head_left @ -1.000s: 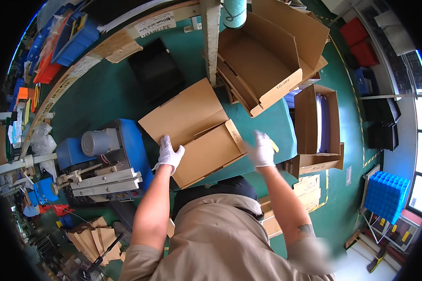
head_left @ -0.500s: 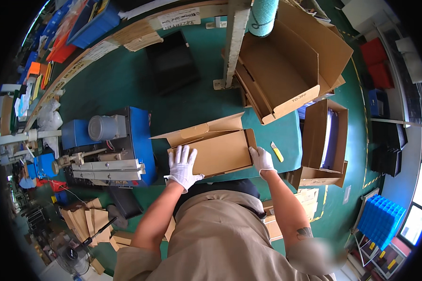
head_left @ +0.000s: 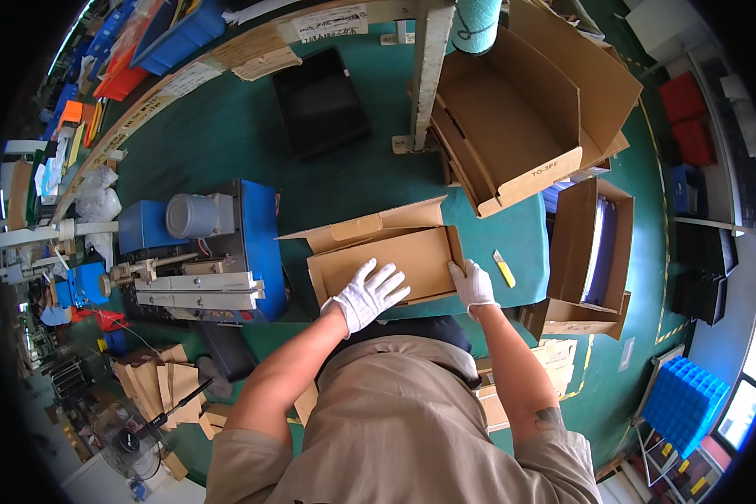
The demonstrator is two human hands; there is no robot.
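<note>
A brown cardboard box lies in front of me on the green tabletop, its lid flap folded back along the far side. My left hand, in a white glove, rests on the box near its front edge with fingers spread. At the right end, my gloved right hand grips the box's end wall; some of its fingers are hidden. A yellow-handled utility knife lies just right of that hand, untouched.
A blue machine with metal bars stands on the left. Farther back lies a black tray. A metal post rises before a large open carton. Another carton with sheet-like contents sits beyond the table's right edge.
My left hand has slid right along the box, from its left end toward the front middle. My right hand remains at the right end. The whole view has shifted slightly.
</note>
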